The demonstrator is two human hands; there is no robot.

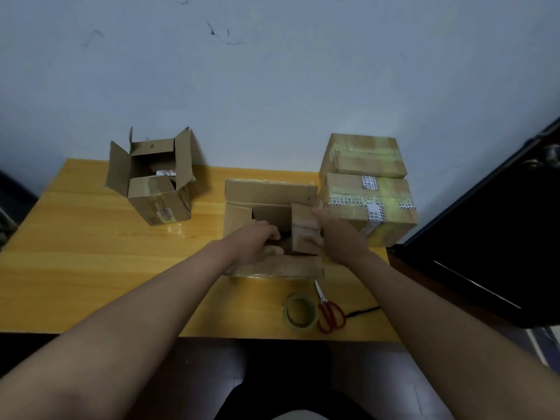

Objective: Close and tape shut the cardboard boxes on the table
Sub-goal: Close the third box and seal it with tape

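Note:
An open cardboard box (pixel 269 194) sits in the middle of the yellow table (pixel 91 253), its far flap laid back. My left hand (pixel 257 241) curls over the left side flap and pushes it down into the opening. My right hand (pixel 333 231) lies flat with straight fingers against the outside of the raised right flap (pixel 304 228). A second open box (pixel 154 180) stands at the back left with its flaps up and some contents showing. At the right, two taped boxes (pixel 368 204) are stacked. A tape roll (pixel 299 312) and red scissors (pixel 330 315) lie near the front edge.
A white wall rises directly behind the table. A dark cabinet or door (pixel 500 237) stands close on the right. A black cable (pixel 363 310) trails off beside the scissors. Bare tabletop stretches across the left front.

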